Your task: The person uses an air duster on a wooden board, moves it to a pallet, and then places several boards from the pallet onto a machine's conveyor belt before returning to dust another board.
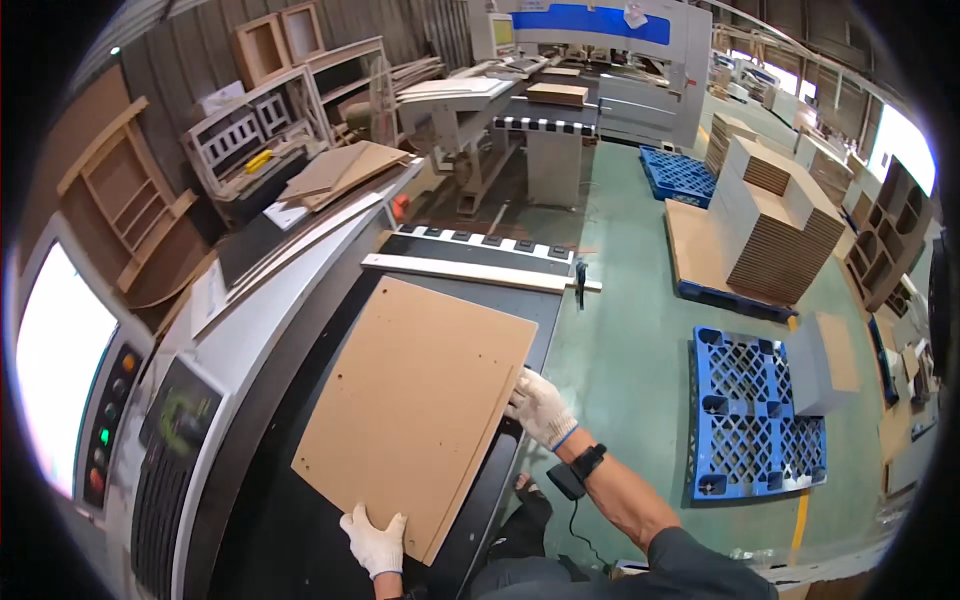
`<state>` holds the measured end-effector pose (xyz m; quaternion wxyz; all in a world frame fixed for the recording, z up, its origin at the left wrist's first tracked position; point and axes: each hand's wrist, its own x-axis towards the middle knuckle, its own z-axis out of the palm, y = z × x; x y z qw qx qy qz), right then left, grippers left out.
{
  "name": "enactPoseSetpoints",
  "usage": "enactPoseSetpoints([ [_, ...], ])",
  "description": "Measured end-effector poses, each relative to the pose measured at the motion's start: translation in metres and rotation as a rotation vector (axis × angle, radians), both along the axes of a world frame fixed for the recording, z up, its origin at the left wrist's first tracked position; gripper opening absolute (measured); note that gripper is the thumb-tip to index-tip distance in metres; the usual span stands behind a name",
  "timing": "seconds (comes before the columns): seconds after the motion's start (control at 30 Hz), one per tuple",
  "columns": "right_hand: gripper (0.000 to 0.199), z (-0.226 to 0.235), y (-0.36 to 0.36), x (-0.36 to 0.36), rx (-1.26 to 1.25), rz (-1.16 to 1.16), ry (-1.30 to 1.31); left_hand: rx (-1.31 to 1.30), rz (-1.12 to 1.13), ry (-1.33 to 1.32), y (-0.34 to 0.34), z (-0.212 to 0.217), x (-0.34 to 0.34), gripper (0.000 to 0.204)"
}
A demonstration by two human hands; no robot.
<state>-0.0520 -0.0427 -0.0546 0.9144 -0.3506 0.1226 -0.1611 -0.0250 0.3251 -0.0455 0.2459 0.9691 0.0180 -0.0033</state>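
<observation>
A brown fibreboard panel [420,400] with small drilled holes lies at a slant over the black machine table [255,530]. A groove runs along its right side. My left hand [376,542], in a white knit glove, touches the panel's near edge, thumb and fingers spread apart. At the right edge my gloved right hand [543,410] grips the panel, its fingers bent around the edge and partly hidden. Beyond the panel's far end a pale wooden strip [470,272] spans the table.
A control panel with buttons [108,430] and a bright screen stands at left. Loose boards [345,170] rest on the machine's side. To the right are a blue plastic pallet [708,430] and stacked panels [775,235]. A large machine [650,110] stands at the back.
</observation>
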Motion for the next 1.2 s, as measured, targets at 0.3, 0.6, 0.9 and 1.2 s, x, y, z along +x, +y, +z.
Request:
enactPoseSetpoints([
  [0.3, 0.041, -0.011, -0.142, 0.129, -0.04, 0.033, 0.246, 0.052, 0.021, 0.11, -0.139, 0.004, 0.107, 0.084],
  [0.6, 0.031, 0.046, -0.188, 0.081, -0.555, 0.319, 0.557, 0.022, 0.036, 0.092, -0.189, 0.007, 0.129, 0.083],
  [0.9, 0.035, -0.011, -0.36, 0.056, -2.107, -0.234, 0.711, 0.073, 0.018, -0.004, -0.237, -0.008, 0.138, 0.077],
  [1.2, 0.048, -0.018, -0.333, 0.052, -1.745, 0.626, 0.879, 0.218, 0.116, 0.024, -0.248, -0.016, 0.126, 0.077],
])
